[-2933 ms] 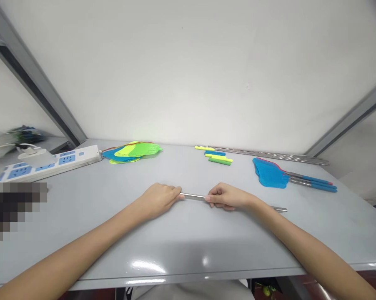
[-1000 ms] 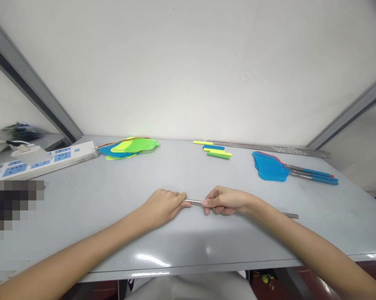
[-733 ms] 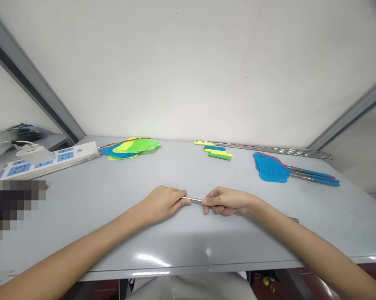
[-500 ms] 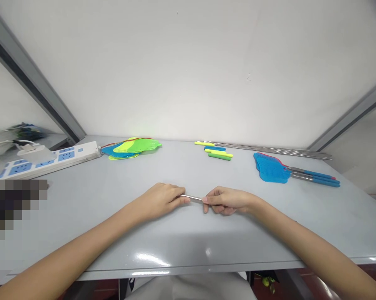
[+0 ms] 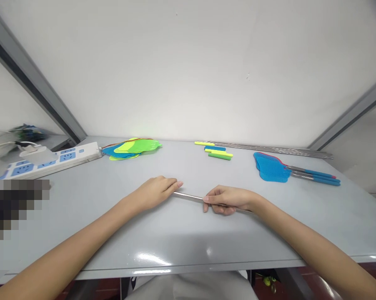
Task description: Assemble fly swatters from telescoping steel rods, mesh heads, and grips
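Well inside the six-o'clock table edge (image 5: 213,268), left hand (image 5: 156,191) and right hand (image 5: 227,198) clasp a rod (image 5: 189,196); four tubes (image 5: 218,153) at one o'clock.

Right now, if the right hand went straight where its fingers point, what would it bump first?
Probably the left hand: the right hand, pinching the rod, points across at it, with the rod running between them. Depth is hard to judge, though.

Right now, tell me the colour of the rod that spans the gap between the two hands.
Silver, with a metallic shine; the rod shows in the head view.
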{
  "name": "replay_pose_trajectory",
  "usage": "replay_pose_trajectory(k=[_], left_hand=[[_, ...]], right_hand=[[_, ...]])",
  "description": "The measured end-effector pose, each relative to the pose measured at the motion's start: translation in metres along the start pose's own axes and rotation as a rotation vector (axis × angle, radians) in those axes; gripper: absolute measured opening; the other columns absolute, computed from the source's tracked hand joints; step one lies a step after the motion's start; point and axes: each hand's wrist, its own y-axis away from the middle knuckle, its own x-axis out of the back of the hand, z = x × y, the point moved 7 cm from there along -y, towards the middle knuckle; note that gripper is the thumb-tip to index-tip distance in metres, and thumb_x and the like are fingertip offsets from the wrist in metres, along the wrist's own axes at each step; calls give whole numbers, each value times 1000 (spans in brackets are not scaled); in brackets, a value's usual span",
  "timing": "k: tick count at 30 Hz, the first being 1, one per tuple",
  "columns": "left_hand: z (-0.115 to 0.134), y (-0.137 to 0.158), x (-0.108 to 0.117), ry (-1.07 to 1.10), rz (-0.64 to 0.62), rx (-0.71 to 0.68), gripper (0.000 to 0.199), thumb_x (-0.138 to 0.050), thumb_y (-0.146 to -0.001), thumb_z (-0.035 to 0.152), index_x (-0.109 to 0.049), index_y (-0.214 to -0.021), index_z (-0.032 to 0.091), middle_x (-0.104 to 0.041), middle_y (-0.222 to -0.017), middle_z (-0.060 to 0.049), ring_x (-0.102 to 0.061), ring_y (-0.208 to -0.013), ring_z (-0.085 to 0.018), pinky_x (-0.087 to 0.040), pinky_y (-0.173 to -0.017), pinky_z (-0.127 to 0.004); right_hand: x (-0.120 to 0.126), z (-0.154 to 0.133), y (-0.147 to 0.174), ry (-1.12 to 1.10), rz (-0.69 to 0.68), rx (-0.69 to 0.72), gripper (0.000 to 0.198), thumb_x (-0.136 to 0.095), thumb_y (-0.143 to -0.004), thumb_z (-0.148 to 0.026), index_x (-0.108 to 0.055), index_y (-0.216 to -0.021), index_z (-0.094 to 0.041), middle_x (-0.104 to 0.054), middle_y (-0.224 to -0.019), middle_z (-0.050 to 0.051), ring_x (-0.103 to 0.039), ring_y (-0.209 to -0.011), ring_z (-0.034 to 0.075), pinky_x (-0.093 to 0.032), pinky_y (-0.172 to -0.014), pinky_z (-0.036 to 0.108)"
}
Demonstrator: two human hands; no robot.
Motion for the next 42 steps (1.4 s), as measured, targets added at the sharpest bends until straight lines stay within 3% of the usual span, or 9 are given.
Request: replay_pose_trajectory(k=[4, 8, 15, 21, 31, 37, 42], left_hand=[[7, 2, -3, 15, -104, -70, 42, -26, -76, 57, -47, -70, 21, -48, -54, 2, -42, -48, -11, -23, -45, -22], [11, 1, -2, 26, -138, -131, 44, -24, -77, 55, -47, -63, 19, -48, -53, 2, -42, -49, -11, -23, -45, -21], [7, -1, 4, -25, -73, -131, 45, -21, -80, 51, -45, -60, 19, -51, -56, 1, -44, -51, -11, -25, -48, -22], [-6, 0, 18, -82, -11, -68, 45, -22, -79, 52, -46, -60, 19, -50, -56, 1, -45, -51, -12, -25, -47, -23], [-22, 2, 35, -94, 61, -16, 43, -22, -79, 52, -42, -60, 19, -47, -56, 0, -44, -52, -12, -25, -49, -22], [-12, 2, 24, -157, 48, -78, 40, -18, -84, 43, -41, -61, 19, -49, -57, 0, -45, -53, -13, -26, -49, -23], [-6, 3, 10, -249, 32, -118, 39, -16, -85, 37, -42, -65, 18, -54, -60, -1, -48, -53, -14, -28, -50, -24]], right_hand=[[0, -1, 1, -3, -7, 14, 36, -46, -74, -43, -56, -84, -10, -38, -46, -5, -28, -32, 1, -16, -30, 16], [3, -1, 2, 3, -6, 21, 36, -45, -75, -42, -56, -86, -10, -40, -47, -5, -29, -32, 1, -18, -30, 16], [13, -6, 1, 39, 28, 68, 34, -44, -76, -40, -55, -88, -10, -43, -52, -4, -31, -34, 1, -20, -32, 17], [29, -8, 14, 210, 65, 36, 36, -45, -74, -43, -55, -84, -10, -43, -51, -4, -31, -37, 2, -24, -37, 18], [58, -7, 20, 263, 116, 36, 38, -43, -74, -46, -54, -78, -10, -32, -47, -6, -28, -36, 2, -21, -37, 18], [61, -1, 17, 268, 107, -14, 40, -43, -73, -50, -51, -72, -11, -26, -50, -6, -18, -38, 2, -13, -36, 18], [61, 1, 18, 287, 119, -34, 40, -43, -73, -50, -51, -69, -11, -24, -49, -6, -17, -40, 2, -14, -38, 18]])
